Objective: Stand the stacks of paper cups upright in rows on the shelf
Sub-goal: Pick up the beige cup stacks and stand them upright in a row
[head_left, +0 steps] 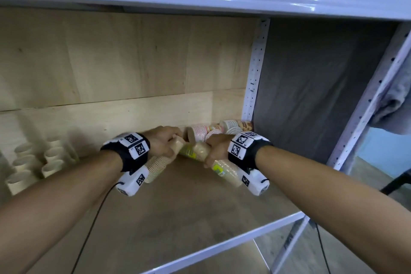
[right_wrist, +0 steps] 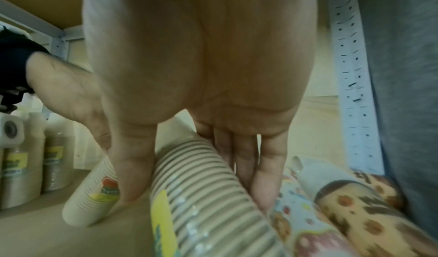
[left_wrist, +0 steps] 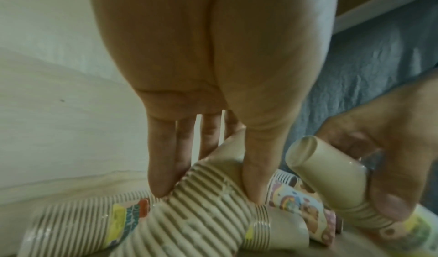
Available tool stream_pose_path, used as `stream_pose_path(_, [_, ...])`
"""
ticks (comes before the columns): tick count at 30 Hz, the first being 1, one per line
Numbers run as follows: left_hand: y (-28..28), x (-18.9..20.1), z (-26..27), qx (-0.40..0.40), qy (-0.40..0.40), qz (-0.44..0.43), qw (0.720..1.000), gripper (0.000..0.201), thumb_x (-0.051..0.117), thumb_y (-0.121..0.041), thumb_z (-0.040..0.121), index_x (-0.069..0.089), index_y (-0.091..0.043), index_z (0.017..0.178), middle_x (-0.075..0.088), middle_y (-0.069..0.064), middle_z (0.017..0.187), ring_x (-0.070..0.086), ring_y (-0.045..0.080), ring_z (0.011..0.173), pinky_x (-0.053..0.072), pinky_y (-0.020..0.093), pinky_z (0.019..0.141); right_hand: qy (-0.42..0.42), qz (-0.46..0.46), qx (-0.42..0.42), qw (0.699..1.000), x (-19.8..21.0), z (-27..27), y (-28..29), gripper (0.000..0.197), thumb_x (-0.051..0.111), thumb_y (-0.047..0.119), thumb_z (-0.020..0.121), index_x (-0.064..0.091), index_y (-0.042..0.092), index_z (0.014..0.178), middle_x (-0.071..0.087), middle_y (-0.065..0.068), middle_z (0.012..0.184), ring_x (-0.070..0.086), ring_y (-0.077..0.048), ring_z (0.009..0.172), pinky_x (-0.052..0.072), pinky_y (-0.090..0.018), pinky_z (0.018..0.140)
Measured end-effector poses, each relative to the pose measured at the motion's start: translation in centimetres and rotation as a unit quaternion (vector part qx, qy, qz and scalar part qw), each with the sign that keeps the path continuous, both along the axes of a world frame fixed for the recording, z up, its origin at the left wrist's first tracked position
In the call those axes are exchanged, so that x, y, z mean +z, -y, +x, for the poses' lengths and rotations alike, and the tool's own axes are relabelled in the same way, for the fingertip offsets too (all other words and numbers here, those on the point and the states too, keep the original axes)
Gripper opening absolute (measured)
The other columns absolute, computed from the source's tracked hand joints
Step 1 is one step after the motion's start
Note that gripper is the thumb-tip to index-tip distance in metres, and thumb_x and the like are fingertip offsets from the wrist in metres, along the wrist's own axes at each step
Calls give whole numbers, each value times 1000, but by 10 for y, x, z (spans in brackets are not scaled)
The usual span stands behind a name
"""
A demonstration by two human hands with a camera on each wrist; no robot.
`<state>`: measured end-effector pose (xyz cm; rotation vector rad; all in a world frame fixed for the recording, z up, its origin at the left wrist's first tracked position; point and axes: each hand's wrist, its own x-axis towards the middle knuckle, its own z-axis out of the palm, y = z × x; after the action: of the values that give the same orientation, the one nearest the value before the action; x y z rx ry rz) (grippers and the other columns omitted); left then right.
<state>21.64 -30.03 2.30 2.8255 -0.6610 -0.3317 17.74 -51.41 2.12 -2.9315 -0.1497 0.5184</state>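
My left hand (head_left: 165, 143) grips a beige plastic-wrapped stack of paper cups (head_left: 155, 168) that lies tilted low over the shelf board (head_left: 189, 207). In the left wrist view the thumb and fingers of that hand (left_wrist: 208, 193) curl round the ribbed stack (left_wrist: 189, 223). Close beside it, my right hand (head_left: 214, 149) grips a second beige stack (head_left: 226, 172) with a yellow label. Seen from the right wrist, this hand (right_wrist: 198, 198) clasps its stack (right_wrist: 213, 223) between thumb and fingers. Several beige stacks (head_left: 33, 162) stand upright in rows at the far left.
Several printed cup stacks (head_left: 213, 130) lie in a heap in the back right corner, against the perforated white post (head_left: 255, 69) and a grey side panel (head_left: 311, 84). Bare board lies between the upright rows and my hands. The shelf's white front rail (head_left: 222, 244) runs below.
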Motion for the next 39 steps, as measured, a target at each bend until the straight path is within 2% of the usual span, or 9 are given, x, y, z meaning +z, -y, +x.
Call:
stream_pose_path(2, [-9,7,-3,23,-1,-22,1000,62,77,-22,78,46,-33,130,56,-2,116,56,17,99,47,29,75,28,32,6,999,4,2,-17,69,79,54,61,56,18,116,62,0,106,61,-21,91,52,-31,74])
stream_pose_path(6, [-28,19,-10,59,2,-54,997,57,76,-18,79,46,-30,126,55,-1,103,60,17,77,53,33,60,64,118,23,991,7,5,-53,65,78,48,63,57,17,117,63,-1,109,62,-22,98,53,-36,86])
stream_pose_path(9, [-42,23,-16,82,-7,-76,994,55,77,-16,77,49,-26,124,52,4,116,66,27,91,60,47,73,76,183,20,980,7,7,-74,47,80,34,65,67,17,107,69,-1,104,65,-20,95,55,-34,84])
stream_pose_path(13, [-59,23,-22,106,18,-76,991,58,80,-19,75,51,-23,125,52,2,120,59,22,103,57,37,81,103,227,12,968,2,10,-96,48,80,37,57,68,24,101,70,4,101,66,-17,95,56,-35,82])
stream_pose_path(18, [-75,18,-30,127,37,-68,989,54,79,-22,75,53,-24,122,52,1,118,55,21,103,47,29,76,116,235,26,965,-3,13,-113,51,83,32,68,59,20,111,59,8,96,54,-12,86,31,-20,53])
stream_pose_path(27, [-88,6,-34,149,25,-80,985,52,79,-22,75,53,-27,120,53,0,118,56,20,100,47,29,76,113,243,27,963,-12,19,-125,50,83,31,66,56,15,105,61,2,96,57,-16,88,39,-25,59])
stream_pose_path(30, [-88,7,-35,150,23,-92,984,52,79,-24,76,53,-28,120,52,0,115,55,18,95,44,28,71,116,228,31,966,-10,18,-123,49,81,33,69,55,16,107,59,3,96,56,-16,88,31,-24,54])
stream_pose_path(33, [-87,14,-34,159,23,-113,981,51,77,-33,78,53,-30,122,53,0,115,55,17,98,50,32,80,119,204,37,971,0,17,-121,49,76,42,73,54,18,109,58,2,100,54,-16,87,31,-26,55])
stream_pose_path(39, [-84,28,-32,165,33,-102,980,39,75,-39,81,64,-20,113,63,3,106,65,17,60,56,31,67,138,170,54,974,21,18,-121,44,73,43,77,60,16,109,61,-1,106,58,-17,90,41,-24,58])
